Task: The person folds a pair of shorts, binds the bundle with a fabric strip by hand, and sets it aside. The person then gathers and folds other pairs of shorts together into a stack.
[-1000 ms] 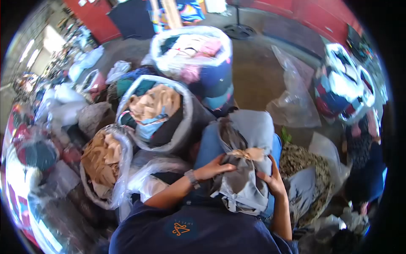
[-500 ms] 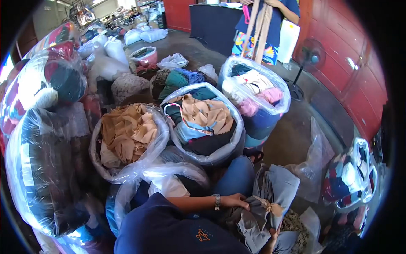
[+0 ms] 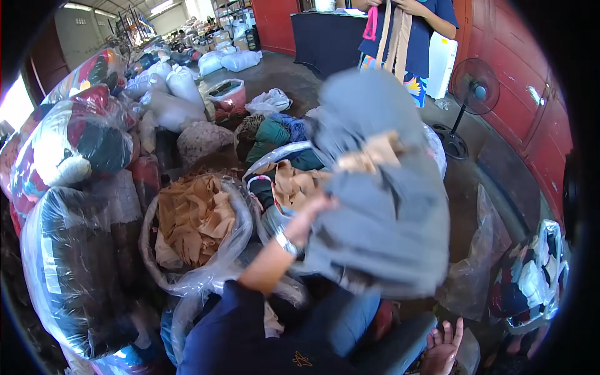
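A bundle of grey cloth [image 3: 381,219], tied round its middle with a tan strip [image 3: 369,155], is raised in front of me and blurred by motion. My left hand [image 3: 309,219], with a watch at its wrist, grips the bundle's left side; its fingertips are smeared. Low on the right, my right hand [image 3: 442,350] is apart from the bundle, palm up with fingers spread, holding nothing. Behind the bundle stands a plastic-lined bag of tan and dark cloth [image 3: 290,178], partly covered. Tan scraps [image 3: 197,215] fill another lined bag to its left.
Stuffed clear plastic bags [image 3: 75,269] are piled along the left. A standing fan [image 3: 475,87] is by the red wall. Another person [image 3: 437,22] holds long strips at the back. A bag of mixed cloth [image 3: 531,275] stands at right.
The grey bundle has risen from beside my legs to in front of the lined bags. My left hand has moved up with it; my right hand has come off it and opened.
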Tool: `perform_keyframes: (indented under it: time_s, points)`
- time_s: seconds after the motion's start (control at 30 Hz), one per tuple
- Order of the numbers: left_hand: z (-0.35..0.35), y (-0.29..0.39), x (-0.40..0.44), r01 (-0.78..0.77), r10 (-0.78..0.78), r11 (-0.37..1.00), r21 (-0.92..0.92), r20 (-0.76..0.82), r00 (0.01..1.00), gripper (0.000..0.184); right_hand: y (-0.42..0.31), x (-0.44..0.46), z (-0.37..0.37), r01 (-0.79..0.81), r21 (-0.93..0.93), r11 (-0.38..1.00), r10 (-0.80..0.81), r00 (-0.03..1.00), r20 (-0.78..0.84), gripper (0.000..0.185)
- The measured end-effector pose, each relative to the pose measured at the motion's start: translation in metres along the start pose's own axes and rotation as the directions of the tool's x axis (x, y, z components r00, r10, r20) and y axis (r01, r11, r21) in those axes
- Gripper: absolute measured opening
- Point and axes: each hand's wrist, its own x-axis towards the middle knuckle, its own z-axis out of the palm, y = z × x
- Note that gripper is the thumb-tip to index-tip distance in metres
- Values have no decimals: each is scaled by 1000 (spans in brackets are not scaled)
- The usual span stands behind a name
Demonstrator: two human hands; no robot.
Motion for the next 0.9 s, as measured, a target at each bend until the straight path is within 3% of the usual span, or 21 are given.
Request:
perform_keyframes:
  time_s: [0.03, 0.07, 0.13, 0.17, 0.2, 0.23, 0.3, 0.37, 0.4, 0.47, 0.5, 0.53, 0.57, 0.6, 0.63, 0.67, 0.7, 0.73, 0.77, 0.83, 0.9]
  points:
    - [-7, 19, 20, -114, 127, 988, 100, -136, 983, 25, -4, 5, -7, -46, 57, 997, 45, 999, 18, 76]
    - [-1, 60, 35, -14, 10, 998, -54, -83, 996, 26, -4, 10, -15, -95, 113, 989, 91, 995, 36, 65]
    - [5, 110, 77, -65, 60, 998, -18, -222, 973, 27, -4, 17, -44, -92, 93, 991, 92, 996, 11, 71]
    - [-56, 108, 143, -185, 187, 982, 27, -202, 961, 29, -3, 20, -58, -90, 65, 994, 91, 996, -12, 78]
    - [-46, 140, 154, -146, 138, 989, -16, -233, 963, 29, 1, 23, -70, -82, 74, 994, 83, 996, -20, 78]
    - [-81, 151, 202, -297, 288, 955, 25, -332, 898, 27, 7, 27, -80, -94, 42, 995, 96, 995, -24, 74]
    - [-160, 165, 297, -537, 857, 480, 694, -243, 454, 24, 15, 39, -94, -126, -31, 992, 125, 992, -26, 69]
    - [-204, 158, 329, -450, 941, 322, 833, -336, 51, 24, 16, 53, -64, -72, -76, 995, 71, 997, -13, 54]
    - [-206, 141, 331, -534, 844, 491, 688, -528, 96, 22, 14, 52, -61, -129, -242, 962, 121, 992, -46, 49]
    - [-266, 74, 357, -587, 829, 499, 637, -549, 108, 12, 16, 44, -63, -213, -399, 892, 190, 977, -98, 42]
    - [-213, 44, 307, -580, 700, 704, 410, -540, 467, 17, 21, 39, -66, -240, -398, 885, 214, 971, -109, 39]
    - [-202, -2, 278, -384, 601, 770, 509, -381, 702, 28, 24, 35, -73, -250, -424, 871, 232, 968, -95, 36]
    - [-197, -51, 264, -77, 689, 93, 993, -9, 724, 28, 35, 28, -83, -254, -417, 872, 234, 967, -100, 36]
    - [-164, -107, 213, -494, 697, 94, 864, 297, 652, 19, 50, 19, -95, -251, -357, 900, 226, 968, -111, 34]
    - [-119, -138, 175, -387, 502, 590, 708, 54, 863, 17, 57, 12, -100, -250, -299, 921, 223, 967, -121, 33]
    - [-73, -167, 138, -152, 235, 919, 364, -196, 952, 20, 56, 10, -89, -283, -235, 930, 241, 951, -192, 32]
    - [-31, -161, 101, 135, -30, 855, 501, -211, 977, 21, 53, 8, -81, -293, -239, 926, 248, 948, -199, 32]
    - [-20, -190, 84, -15, 21, 928, 373, -13, 1000, 23, 50, 6, -74, -294, -261, 919, 237, 944, -228, 31]
    - [-2, -212, 61, -61, 58, 986, 158, 20, 998, 26, 45, 3, -68, -295, -283, 912, 224, 940, -258, 30]
    - [45, -208, 28, -82, 47, 851, 519, 81, 996, 30, 36, -3, -64, -317, -396, 862, 201, 931, -306, 25]
    - [82, -205, 8, -280, 179, 824, 493, 243, 953, 30, 27, -13, -61, -278, -440, 854, 118, 927, -356, 25]
